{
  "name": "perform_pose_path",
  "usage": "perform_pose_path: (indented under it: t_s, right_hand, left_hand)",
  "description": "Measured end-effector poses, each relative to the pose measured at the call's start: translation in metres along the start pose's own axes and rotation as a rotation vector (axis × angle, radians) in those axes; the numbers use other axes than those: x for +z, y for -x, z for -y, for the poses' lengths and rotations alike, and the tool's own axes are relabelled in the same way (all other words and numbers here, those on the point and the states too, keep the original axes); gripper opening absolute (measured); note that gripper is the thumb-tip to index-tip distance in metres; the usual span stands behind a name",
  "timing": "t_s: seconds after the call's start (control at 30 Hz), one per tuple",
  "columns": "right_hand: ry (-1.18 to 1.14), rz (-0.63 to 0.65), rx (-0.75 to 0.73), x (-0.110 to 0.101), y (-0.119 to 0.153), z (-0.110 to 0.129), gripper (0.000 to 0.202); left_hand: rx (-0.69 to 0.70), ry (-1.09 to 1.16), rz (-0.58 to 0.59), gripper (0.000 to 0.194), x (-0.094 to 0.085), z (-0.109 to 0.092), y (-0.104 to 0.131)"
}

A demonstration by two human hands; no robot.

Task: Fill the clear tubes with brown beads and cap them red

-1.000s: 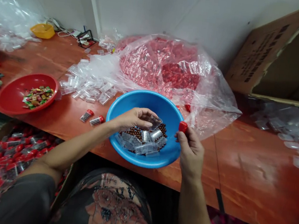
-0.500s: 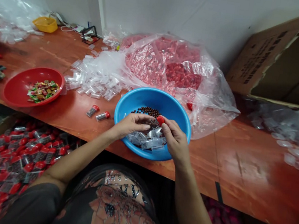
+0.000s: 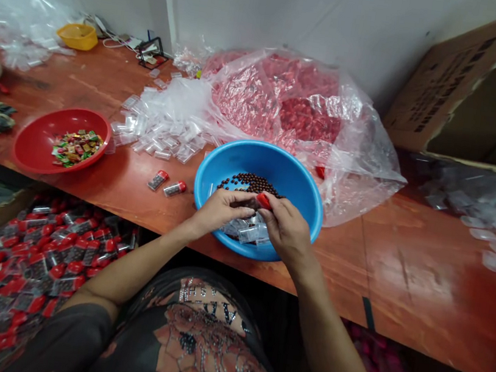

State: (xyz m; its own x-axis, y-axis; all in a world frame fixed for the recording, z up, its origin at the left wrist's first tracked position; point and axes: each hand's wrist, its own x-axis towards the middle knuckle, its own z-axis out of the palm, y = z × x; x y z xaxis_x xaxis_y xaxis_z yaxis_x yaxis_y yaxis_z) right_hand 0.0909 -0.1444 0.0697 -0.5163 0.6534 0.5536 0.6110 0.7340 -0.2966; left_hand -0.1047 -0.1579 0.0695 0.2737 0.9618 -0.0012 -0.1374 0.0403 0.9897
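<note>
Over a blue basin, my two hands meet. My right hand pinches a small red cap. The fingers of my left hand are closed on a small clear container just left of the cap, mostly hidden by the fingers. Inside the basin lie dark brown beads at the back and clear plastic containers at the front. Two filled containers with red caps rest on the table left of the basin.
Clear containers are heaped behind left, beside a big plastic bag of red caps. A red bowl holds wrapped sweets. Below the table's left edge is a box of filled containers. A cardboard box stands back right.
My hands have come together, and the red cap has moved left and down to my left fingertips. The whole view has shifted slightly.
</note>
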Motion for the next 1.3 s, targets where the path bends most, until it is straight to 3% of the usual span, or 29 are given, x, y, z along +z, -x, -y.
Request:
perform_pose_path:
  t_s: [0.17, 0.37, 0.57, 0.63, 0.73, 0.87, 0.97, 1.03, 1.1, 1.2, 1.3]
  right_hand:
    - [0.107, 0.004, -0.071, 0.001, 0.001, 0.0, 0.065]
    - [0.15, -0.034, -0.096, 0.005, -0.004, 0.008, 0.059]
    - [0.141, -0.03, -0.101, 0.009, -0.005, 0.013, 0.051]
    - [0.083, 0.043, -0.04, 0.007, -0.004, 0.012, 0.053]
    - [-0.2, 0.123, 0.163, 0.002, -0.001, 0.007, 0.064]
    - [-0.713, -0.063, 0.591, 0.001, 0.003, 0.003, 0.034]
    - [-0.85, -0.219, 0.722, 0.004, 0.002, 0.006, 0.027]
    - [-0.783, -0.261, 0.672, 0.006, 0.0, 0.011, 0.028]
    - [-0.621, -0.191, 0.511, 0.006, 0.001, 0.016, 0.031]
    - [-0.318, -0.017, 0.192, 0.007, 0.003, 0.022, 0.054]
    - [-0.106, 0.015, 0.038, 0.01, 0.004, 0.024, 0.074]
  left_hand:
    - [-0.03, 0.021, -0.033, 0.04, 0.005, -0.011, 0.001]
    - [-0.298, 0.285, -0.108, 0.063, 0.022, -0.011, -0.007]
    - [-0.223, 0.384, -0.244, 0.036, 0.044, 0.0, -0.008]
    - [-0.208, 0.377, -0.26, 0.035, 0.042, -0.001, -0.006]
    - [-0.247, 0.439, -0.219, 0.045, 0.034, -0.006, -0.003]
    - [-0.293, 0.458, -0.132, 0.055, 0.023, -0.013, 0.001]
    - [-0.322, 0.428, -0.076, 0.058, 0.024, -0.011, 0.004]
    - [-0.329, 0.406, -0.056, 0.062, 0.028, -0.007, 0.004]
    - [-0.324, 0.38, -0.058, 0.069, 0.031, -0.004, 0.003]
    - [-0.305, 0.367, -0.103, 0.074, 0.033, -0.002, 0.0]
    - [-0.31, 0.376, -0.138, 0.064, 0.033, -0.005, -0.001]
